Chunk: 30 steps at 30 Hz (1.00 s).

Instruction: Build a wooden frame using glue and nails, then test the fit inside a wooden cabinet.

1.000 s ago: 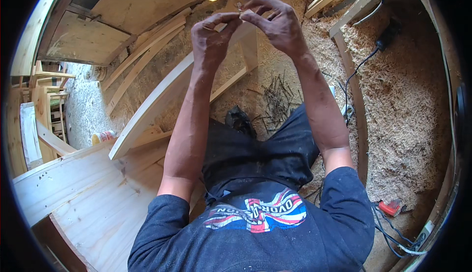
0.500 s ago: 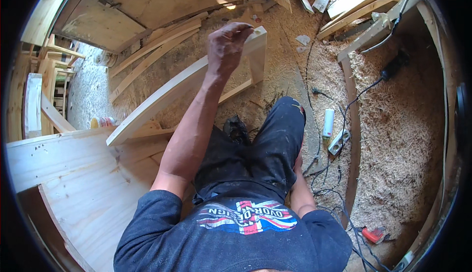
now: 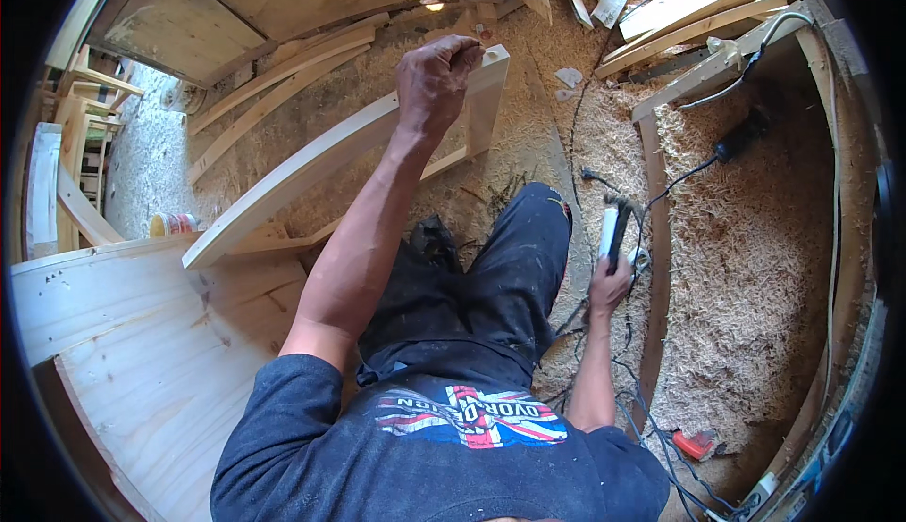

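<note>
My left hand [image 3: 434, 80] is closed in a pinch over the far end of a pale wooden frame [image 3: 283, 182], close to a small yellowish round spot on the wood. Whatever the fingertips grip is too small to make out. Off to the right, my right hand [image 3: 611, 286] wraps round the dark handle of a hammer [image 3: 619, 229], its head pointing away from me. Just beside the hammer shows a white can [image 3: 607, 231] on the shavings. The frame's near end rests against a pale wooden panel [image 3: 142, 362] at my left.
Black cables [image 3: 694, 177] cross the shavings at right, with a power strip [image 3: 642, 260] partly hidden by my hand. A red object [image 3: 694, 444] lies lower right. Offcuts [image 3: 698, 12] are piled at the far right; curved boards [image 3: 283, 88] lie beyond the frame.
My right hand has come out from beside my thigh, moving right and forward, and now shows the hammer. My left hand stays pinched at the frame's end.
</note>
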Tool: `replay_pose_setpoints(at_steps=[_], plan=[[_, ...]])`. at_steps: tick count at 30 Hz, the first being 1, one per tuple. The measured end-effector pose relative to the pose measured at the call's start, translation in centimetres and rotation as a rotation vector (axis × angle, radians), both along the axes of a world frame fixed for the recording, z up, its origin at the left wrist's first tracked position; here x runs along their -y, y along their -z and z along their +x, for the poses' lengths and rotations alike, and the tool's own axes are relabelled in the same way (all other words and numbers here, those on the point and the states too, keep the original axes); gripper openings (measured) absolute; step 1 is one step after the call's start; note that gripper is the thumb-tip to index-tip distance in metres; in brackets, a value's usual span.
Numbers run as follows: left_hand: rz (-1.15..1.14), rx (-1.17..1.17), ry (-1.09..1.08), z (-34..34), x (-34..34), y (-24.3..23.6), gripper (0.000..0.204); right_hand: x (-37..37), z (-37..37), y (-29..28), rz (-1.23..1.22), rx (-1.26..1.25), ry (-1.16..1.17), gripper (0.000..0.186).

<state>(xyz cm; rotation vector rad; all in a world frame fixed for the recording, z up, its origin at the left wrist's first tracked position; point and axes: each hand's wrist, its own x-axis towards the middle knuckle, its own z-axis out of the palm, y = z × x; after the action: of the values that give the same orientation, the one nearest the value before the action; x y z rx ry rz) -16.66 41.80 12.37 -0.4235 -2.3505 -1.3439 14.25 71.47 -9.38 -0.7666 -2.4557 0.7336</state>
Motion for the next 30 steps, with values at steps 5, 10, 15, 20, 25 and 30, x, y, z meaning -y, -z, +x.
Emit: replay_pose_setpoints(at_steps=[5, 10, 15, 20, 25, 30], plan=[[0.026, -0.032, 0.023, 0.0, 0.3, 0.0, 0.015, 1.2, -8.9, -15.9, -0.415, 0.017, -0.181, 0.029], [0.020, -0.049, 0.006, 0.4, -0.2, -0.3, 0.016, 4.6, -13.5, -24.6, 0.021, -0.159, -0.496, 0.032], [0.011, -0.094, -0.001, 0.0, -0.3, 0.0, 0.016, 7.0, -16.9, -28.2, 0.075, -0.263, -0.677, 0.046], [-0.023, -0.128, -0.007, 0.4, -0.2, -0.2, 0.016, 9.4, -17.9, -32.7, 0.175, -0.385, -0.798, 0.059], [-0.069, -0.109, -0.002, 0.5, -0.3, -0.1, 0.015, 9.9, -18.6, -31.3, 0.425, 0.199, -0.691, 0.063], [-0.055, -0.080, 0.008, 0.4, 0.0, 0.2, 0.015, 9.7, -19.2, -32.8, 0.253, -0.488, -0.795, 0.058]])
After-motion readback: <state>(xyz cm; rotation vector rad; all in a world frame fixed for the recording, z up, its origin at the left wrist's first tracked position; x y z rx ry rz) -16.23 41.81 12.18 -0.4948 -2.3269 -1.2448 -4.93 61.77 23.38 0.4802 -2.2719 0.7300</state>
